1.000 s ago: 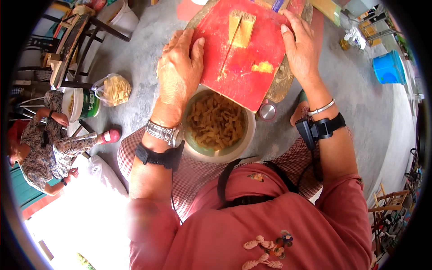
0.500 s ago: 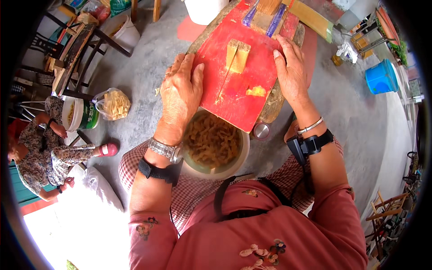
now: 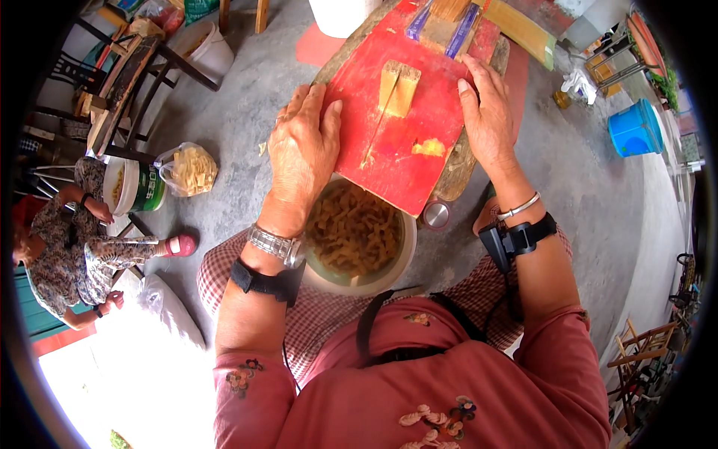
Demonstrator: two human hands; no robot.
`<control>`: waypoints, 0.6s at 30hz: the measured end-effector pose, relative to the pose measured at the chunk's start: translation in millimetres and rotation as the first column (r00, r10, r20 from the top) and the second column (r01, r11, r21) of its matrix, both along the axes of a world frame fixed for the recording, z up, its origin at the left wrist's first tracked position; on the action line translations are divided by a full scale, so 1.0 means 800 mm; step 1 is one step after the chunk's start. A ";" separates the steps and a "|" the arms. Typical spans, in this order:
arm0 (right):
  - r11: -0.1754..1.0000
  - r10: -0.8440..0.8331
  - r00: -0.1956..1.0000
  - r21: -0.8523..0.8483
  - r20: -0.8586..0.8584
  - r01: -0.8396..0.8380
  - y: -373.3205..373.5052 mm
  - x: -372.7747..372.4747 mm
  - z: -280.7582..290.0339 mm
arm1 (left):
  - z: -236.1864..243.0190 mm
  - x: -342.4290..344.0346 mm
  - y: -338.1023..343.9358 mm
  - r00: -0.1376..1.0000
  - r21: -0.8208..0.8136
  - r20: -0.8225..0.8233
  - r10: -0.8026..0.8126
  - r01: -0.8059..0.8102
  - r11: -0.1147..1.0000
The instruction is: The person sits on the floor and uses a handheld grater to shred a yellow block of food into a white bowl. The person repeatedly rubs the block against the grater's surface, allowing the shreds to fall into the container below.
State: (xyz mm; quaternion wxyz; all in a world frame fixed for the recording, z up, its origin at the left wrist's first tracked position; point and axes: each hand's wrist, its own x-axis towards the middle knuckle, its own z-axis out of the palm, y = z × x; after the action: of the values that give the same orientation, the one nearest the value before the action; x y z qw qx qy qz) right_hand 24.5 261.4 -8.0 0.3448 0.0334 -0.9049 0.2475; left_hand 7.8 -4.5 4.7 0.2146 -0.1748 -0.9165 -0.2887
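My left hand (image 3: 303,138) grips the left edge of a red board (image 3: 389,150), fingers curled at its side. My right hand (image 3: 486,116) holds the right edge, thumb and fingers along it. The board rests on a worn wooden slab (image 3: 464,179). A small yellow wooden block (image 3: 399,88) with a narrow slit sits on the board. A wooden piece with purple strips (image 3: 441,34) lies beyond it. Below the board, between my knees, a round basin (image 3: 355,239) holds many brown strips. A small round metal-lidded container (image 3: 436,215) stands beside it.
A seated person (image 3: 82,254) is at left, near a tub (image 3: 138,187), a clear bag of pale pieces (image 3: 191,170), a dark wooden bench (image 3: 123,90) and white sacks (image 3: 161,307). A blue bucket (image 3: 632,131) stands right; a white bucket (image 3: 340,15) is at top.
Since a second ago the board and both hands appear lower in view, with more of the far end showing. Little differs from half a second ago; my hands remain on the board.
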 end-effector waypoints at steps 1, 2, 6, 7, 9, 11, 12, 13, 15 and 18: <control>1.000 -0.001 1.000 0.004 -0.003 0.001 0.001 0.000 -0.001 | 0.002 0.001 0.001 1.000 0.016 0.005 -0.009 0.009 1.000; 1.000 -0.001 1.000 0.007 -0.007 0.001 0.001 0.000 -0.001 | 0.003 0.002 0.001 1.000 0.031 0.010 -0.018 0.018 0.999; 1.000 -0.016 1.000 0.002 0.018 0.016 0.000 0.003 0.000 | -0.001 0.003 0.001 1.000 0.009 -0.007 0.003 -0.003 1.000; 1.000 -0.025 0.999 0.009 0.023 0.025 0.000 0.004 -0.001 | -0.001 0.004 0.001 1.000 0.007 -0.007 0.005 -0.005 1.000; 0.999 -0.035 0.999 0.019 0.022 0.034 0.000 0.004 -0.001 | -0.002 0.004 0.000 1.000 0.007 -0.005 0.003 -0.003 1.000; 0.999 -0.036 0.999 0.021 0.013 0.035 0.001 0.005 -0.003 | -0.002 0.004 0.000 1.000 0.008 -0.004 -0.004 0.004 1.000; 0.999 -0.035 0.999 0.018 0.017 0.034 0.001 0.005 -0.002 | -0.001 0.004 0.000 1.000 0.003 -0.007 -0.001 0.001 1.000; 0.999 -0.034 0.999 0.014 0.020 0.033 0.001 0.005 -0.001 | 0.000 0.004 0.000 1.000 -0.002 -0.010 0.002 -0.002 1.000; 0.999 -0.033 0.999 0.015 0.022 0.032 0.000 0.006 -0.001 | -0.002 0.005 0.000 1.000 -0.007 -0.017 0.007 -0.007 1.000; 0.999 -0.032 0.999 0.018 0.019 0.032 0.000 0.006 0.000 | -0.004 0.005 0.000 1.000 -0.018 -0.015 0.017 -0.018 1.000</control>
State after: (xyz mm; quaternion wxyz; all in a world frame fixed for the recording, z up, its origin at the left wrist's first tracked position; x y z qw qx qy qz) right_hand 29.6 261.4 -8.4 0.3395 0.0196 -0.9108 0.2342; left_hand 11.6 -4.9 1.5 0.2224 -0.1709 -0.9190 -0.2770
